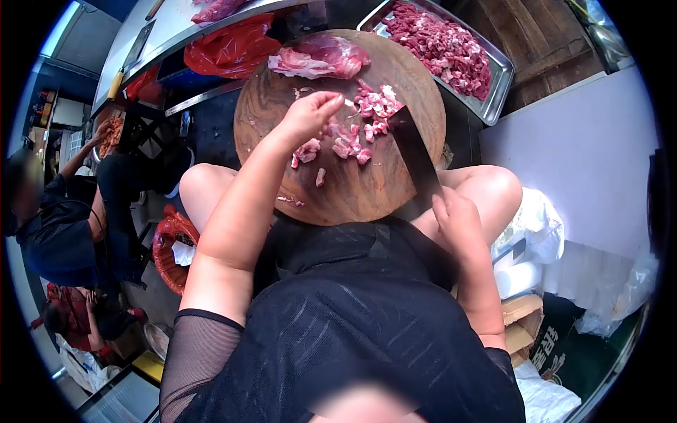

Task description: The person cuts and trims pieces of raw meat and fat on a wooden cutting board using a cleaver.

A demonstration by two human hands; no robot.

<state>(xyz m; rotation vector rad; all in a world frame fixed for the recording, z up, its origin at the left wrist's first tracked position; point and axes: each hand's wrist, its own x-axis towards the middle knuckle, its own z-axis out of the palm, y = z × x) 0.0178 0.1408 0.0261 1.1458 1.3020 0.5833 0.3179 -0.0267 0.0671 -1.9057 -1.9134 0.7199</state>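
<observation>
Your right hand (457, 215) has its grip clenched on one cleaver (416, 154); the long axis runs from your right knee, forward and slightly left, over the board. One round chopping board (352, 192) carries scattered meat pieces (345, 141) between cleaver and left hand (305, 118), whose grip pinches one pale scrap (350, 103). Beyond: one large meat cut (321, 58), one metal tray (505, 70) heaped with chopped meat (444, 49), red plastic (229, 53) at left.

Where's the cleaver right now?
The cleaver is right of centre in the head view, in the right hand, over the round chopping block beside cut meat.
</observation>
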